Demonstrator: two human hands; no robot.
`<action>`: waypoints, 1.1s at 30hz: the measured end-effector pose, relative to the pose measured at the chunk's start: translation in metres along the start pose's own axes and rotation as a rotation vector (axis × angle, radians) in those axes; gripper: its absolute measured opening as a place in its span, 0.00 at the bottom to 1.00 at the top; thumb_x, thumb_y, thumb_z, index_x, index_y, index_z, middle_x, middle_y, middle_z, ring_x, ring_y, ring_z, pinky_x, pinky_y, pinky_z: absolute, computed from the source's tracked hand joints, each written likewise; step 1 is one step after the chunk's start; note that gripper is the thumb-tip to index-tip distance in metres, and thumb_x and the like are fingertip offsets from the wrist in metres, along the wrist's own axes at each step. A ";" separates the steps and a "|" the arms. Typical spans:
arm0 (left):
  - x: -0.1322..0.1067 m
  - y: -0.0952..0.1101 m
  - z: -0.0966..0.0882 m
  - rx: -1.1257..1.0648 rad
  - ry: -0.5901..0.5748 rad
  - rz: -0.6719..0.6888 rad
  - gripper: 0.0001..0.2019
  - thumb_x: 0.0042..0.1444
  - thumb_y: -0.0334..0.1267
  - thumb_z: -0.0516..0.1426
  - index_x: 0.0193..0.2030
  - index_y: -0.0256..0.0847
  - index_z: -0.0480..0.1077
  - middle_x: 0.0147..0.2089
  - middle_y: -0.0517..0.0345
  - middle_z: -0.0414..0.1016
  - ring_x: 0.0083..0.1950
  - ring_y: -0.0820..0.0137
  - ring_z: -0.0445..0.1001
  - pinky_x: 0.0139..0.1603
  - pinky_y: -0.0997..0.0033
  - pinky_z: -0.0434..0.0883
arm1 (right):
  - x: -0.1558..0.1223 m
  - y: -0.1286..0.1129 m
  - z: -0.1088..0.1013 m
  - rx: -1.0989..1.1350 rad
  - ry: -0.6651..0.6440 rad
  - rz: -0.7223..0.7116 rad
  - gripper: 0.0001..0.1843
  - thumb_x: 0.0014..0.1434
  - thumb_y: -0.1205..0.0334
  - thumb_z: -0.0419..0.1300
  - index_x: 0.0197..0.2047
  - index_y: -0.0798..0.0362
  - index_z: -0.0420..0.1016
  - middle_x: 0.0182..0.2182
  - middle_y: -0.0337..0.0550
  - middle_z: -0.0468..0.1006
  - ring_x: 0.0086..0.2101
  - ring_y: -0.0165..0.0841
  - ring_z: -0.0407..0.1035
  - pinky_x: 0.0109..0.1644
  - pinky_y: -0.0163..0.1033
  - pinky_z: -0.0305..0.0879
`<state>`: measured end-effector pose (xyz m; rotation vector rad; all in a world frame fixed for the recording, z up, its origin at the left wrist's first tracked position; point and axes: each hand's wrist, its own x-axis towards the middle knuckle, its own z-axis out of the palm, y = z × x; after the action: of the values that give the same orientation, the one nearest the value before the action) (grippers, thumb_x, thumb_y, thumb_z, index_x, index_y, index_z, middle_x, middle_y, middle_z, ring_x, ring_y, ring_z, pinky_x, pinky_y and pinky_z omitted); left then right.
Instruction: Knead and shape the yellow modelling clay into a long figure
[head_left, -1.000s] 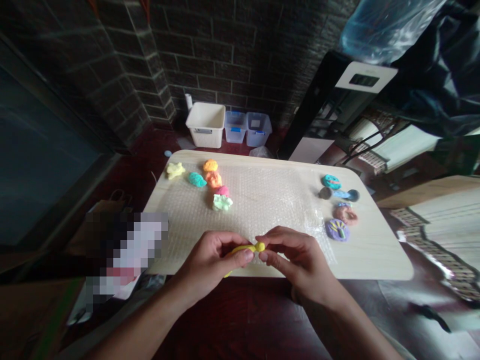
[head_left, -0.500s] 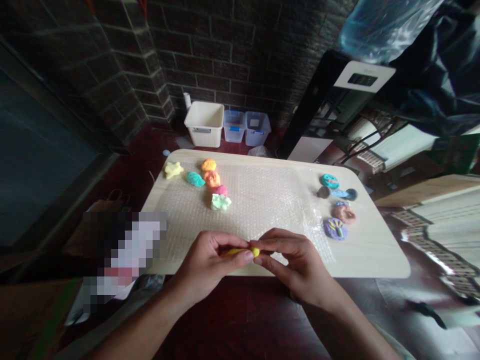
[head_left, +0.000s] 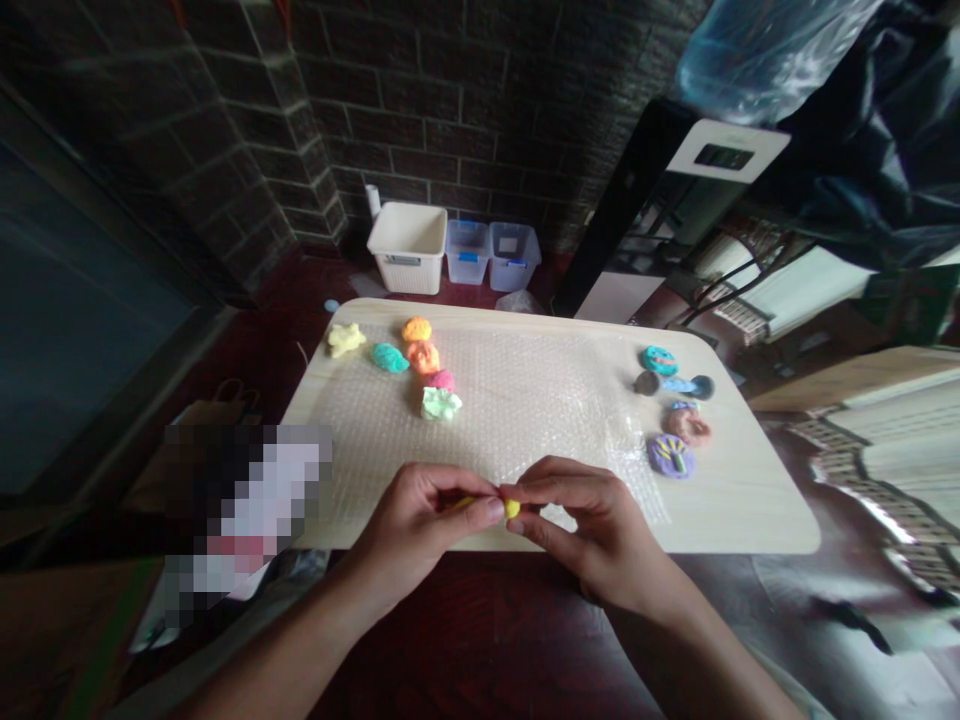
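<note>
Over the near edge of the table, my left hand (head_left: 431, 515) pinches a piece of yellow modelling clay (head_left: 511, 508) between thumb and fingers. The thumb and forefinger of my right hand (head_left: 585, 515) close on the same clay from the other side. Only a small rounded end shows between the fingertips, plus a sliver inside my left hand; the rest is hidden. Beneath my hands, a sheet of bubble wrap (head_left: 517, 400) covers much of the pale wooden table (head_left: 742, 500).
Clay lumps, including a pale green one (head_left: 441, 403) and a pale yellow star (head_left: 346, 340), lie at the table's left. On the right are a purple clay disc (head_left: 671, 456) and a dumbbell-shaped piece (head_left: 675, 386). Beyond stand a white bin (head_left: 409, 265) and a water dispenser (head_left: 622, 220).
Both hands stay in nearly the same place with the yellow clay. Slightly less of it shows in my left hand, and the fingertips have shifted a little. The table pieces have not moved.
</note>
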<state>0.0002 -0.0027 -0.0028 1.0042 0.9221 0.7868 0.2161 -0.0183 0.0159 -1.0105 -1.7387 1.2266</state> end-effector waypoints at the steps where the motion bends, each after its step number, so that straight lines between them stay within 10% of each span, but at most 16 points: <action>1: 0.000 0.001 0.000 0.008 -0.001 0.000 0.09 0.54 0.43 0.71 0.35 0.38 0.84 0.35 0.51 0.85 0.37 0.67 0.79 0.40 0.70 0.73 | 0.000 0.000 0.000 -0.005 0.005 -0.001 0.14 0.66 0.65 0.70 0.55 0.45 0.86 0.40 0.46 0.85 0.39 0.37 0.78 0.43 0.43 0.73; 18: 0.000 -0.002 -0.002 -0.051 -0.052 0.019 0.09 0.58 0.41 0.71 0.39 0.39 0.81 0.38 0.54 0.83 0.41 0.69 0.79 0.42 0.72 0.72 | -0.002 -0.002 0.002 -0.011 0.073 -0.015 0.10 0.65 0.64 0.71 0.49 0.46 0.87 0.39 0.46 0.86 0.39 0.37 0.79 0.43 0.44 0.74; 26: -0.002 0.000 0.003 -0.392 -0.168 -0.108 0.09 0.58 0.41 0.70 0.38 0.39 0.78 0.33 0.56 0.80 0.36 0.71 0.76 0.39 0.74 0.69 | -0.001 -0.002 0.014 0.492 0.145 0.187 0.08 0.66 0.57 0.70 0.46 0.51 0.85 0.32 0.42 0.82 0.30 0.31 0.74 0.33 0.35 0.72; 33: -0.005 -0.003 0.002 -0.142 -0.103 -0.023 0.11 0.63 0.47 0.67 0.42 0.41 0.80 0.37 0.58 0.79 0.40 0.71 0.75 0.41 0.74 0.69 | -0.001 0.001 0.016 0.763 0.019 0.356 0.16 0.61 0.52 0.74 0.37 0.54 0.75 0.26 0.36 0.76 0.24 0.26 0.70 0.27 0.31 0.68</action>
<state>0.0006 -0.0089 -0.0034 0.8998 0.7774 0.7638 0.2020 -0.0245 0.0110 -0.8577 -0.9330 1.8899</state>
